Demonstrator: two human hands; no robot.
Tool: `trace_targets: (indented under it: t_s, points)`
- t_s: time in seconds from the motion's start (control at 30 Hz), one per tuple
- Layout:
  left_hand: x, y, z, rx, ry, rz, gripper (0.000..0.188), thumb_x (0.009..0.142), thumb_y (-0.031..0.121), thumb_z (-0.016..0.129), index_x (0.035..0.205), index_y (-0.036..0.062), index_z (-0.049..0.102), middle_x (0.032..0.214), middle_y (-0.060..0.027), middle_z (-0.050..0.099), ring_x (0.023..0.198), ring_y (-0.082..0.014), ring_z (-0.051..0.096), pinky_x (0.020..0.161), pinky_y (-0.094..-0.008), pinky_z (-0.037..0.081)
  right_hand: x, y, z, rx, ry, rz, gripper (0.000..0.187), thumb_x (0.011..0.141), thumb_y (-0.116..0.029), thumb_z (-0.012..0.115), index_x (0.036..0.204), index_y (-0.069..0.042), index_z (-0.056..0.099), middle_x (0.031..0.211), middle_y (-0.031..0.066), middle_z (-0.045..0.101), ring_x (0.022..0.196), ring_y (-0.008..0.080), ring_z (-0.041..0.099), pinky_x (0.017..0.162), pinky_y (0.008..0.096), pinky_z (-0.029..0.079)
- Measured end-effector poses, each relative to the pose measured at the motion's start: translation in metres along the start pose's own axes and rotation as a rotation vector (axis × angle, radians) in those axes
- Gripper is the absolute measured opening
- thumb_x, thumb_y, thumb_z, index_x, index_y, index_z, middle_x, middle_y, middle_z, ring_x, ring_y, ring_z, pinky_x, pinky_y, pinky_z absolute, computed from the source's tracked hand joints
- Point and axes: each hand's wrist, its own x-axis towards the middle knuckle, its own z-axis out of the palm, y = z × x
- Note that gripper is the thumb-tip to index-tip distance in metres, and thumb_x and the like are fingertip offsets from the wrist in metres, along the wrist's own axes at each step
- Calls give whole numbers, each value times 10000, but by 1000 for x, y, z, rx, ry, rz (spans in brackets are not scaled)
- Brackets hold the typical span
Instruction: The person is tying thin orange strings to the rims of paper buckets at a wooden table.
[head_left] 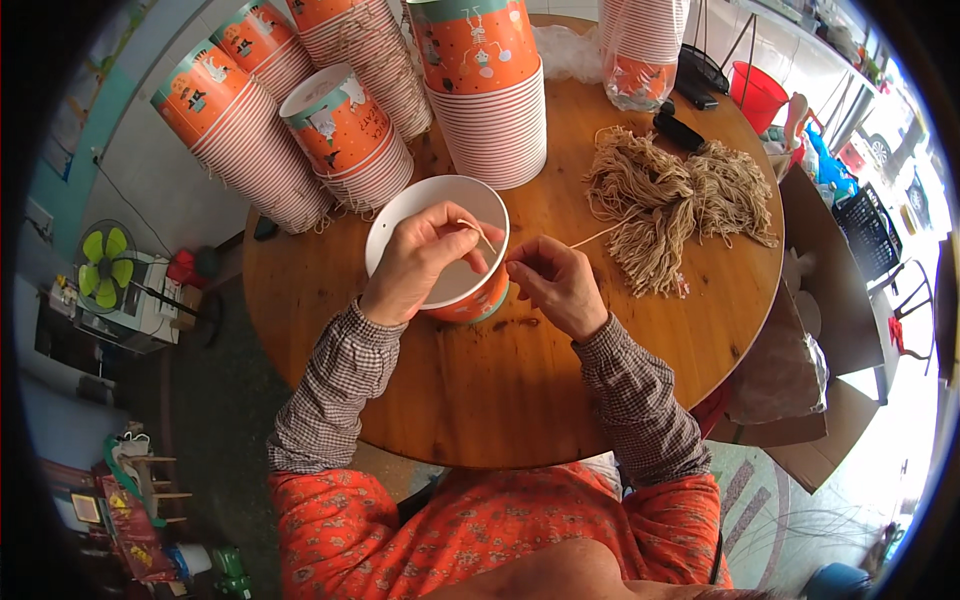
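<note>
A paper bucket (472, 306) with a white inside and an orange printed outside stands on the round wooden table in front of me. My left hand (425, 252) is over its opening, with thumb and fingers pinched on a thin beige cord (482, 236). At the bucket's right wall, just below the rim, my right hand (556, 284) has its fingertips pressed together. What lies between them is too small to make out. Behind that hand a strand of cord runs to a heap of beige cords (680, 205) on the right.
Stacked orange buckets (487, 120) rise behind my hands, with more stacks (255, 145) leaning at the left, cords hanging from them. A bagged stack (640, 60) and a black object (678, 131) lie at the back right. Cardboard boxes (790, 390) stand beyond the table's right edge.
</note>
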Motion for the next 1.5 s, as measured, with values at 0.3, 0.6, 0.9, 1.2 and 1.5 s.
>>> trace_targets:
  t_s: [0.3,0.6,0.9,1.2,1.5]
  points:
    - [-10,-5,-9,73,13,-6,58,919,60,526,888,13,540,719,6,561,614,-42,485,572,-194,416,-9,-16,0,-351,-22,-265,91,835,-61,668,890,8,644,710,51,614,601,74,532,563,246,458]
    - [-22,1,-3,97,-72,-29,120,946,79,566,982,-33,586,840,-59,650,697,-71,601,668,-212,501,-17,-12,22,-247,-229,-458,123,803,-33,660,924,-12,647,868,121,650,692,240,630,616,329,511]
    - [-23,0,1,105,-99,-108,97,928,37,575,976,-41,608,818,-41,652,651,-51,567,606,-195,480,-15,-31,-5,-342,-154,-430,144,808,9,640,945,-34,651,822,82,594,692,183,623,589,288,504]
    - [-17,-2,6,40,-250,-93,127,924,63,594,979,-43,637,808,-19,646,666,-52,558,620,-194,472,-13,-29,-1,-259,43,-534,127,791,9,698,904,-31,658,854,49,590,723,139,605,608,256,482]
    - [-17,-6,5,-83,-327,-239,139,934,96,590,996,-26,618,873,-58,644,730,-87,595,679,-201,496,-10,-22,-3,-142,186,-424,99,827,0,676,919,-11,640,899,40,577,729,97,570,628,232,465]
